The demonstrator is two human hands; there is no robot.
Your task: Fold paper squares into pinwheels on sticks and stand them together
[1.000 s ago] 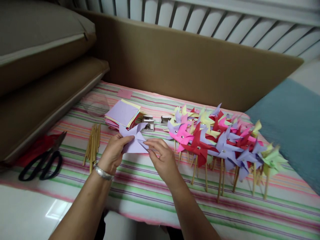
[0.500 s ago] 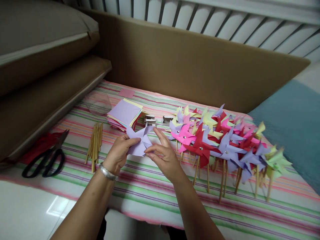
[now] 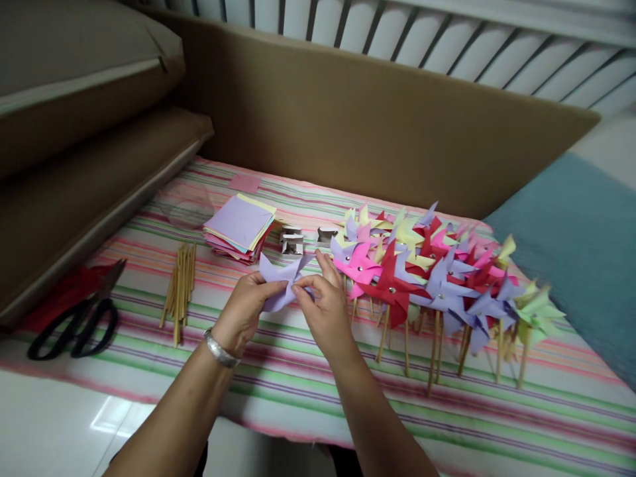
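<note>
A lavender paper pinwheel (image 3: 277, 270) with folded blades is held between both hands above the striped cloth. My left hand (image 3: 252, 303) grips its left side, thumb pressed near the centre; a silver bracelet (image 3: 221, 348) circles that wrist. On its right side, my right hand (image 3: 325, 307) pinches a blade close to the middle with thumb and index finger, the other fingers raised. Just beyond lie a stack of coloured paper squares (image 3: 241, 222) and two small open boxes, one (image 3: 291, 240) holding small items too tiny to name. No stick shows on the held pinwheel.
Finished pinwheels (image 3: 442, 285) on sticks crowd the right side. Wooden sticks (image 3: 179, 285) and black-handled scissors (image 3: 79, 321) lie to the left, near red material (image 3: 64, 298). A pink paper piece (image 3: 245, 183) lies at the back. A brown padded panel (image 3: 372, 132) stands behind the striped cloth (image 3: 278, 391).
My right thumb and index finger have moved from the blade's outer edge in to the pinwheel's centre, folding it over. The view has shifted slightly.
</note>
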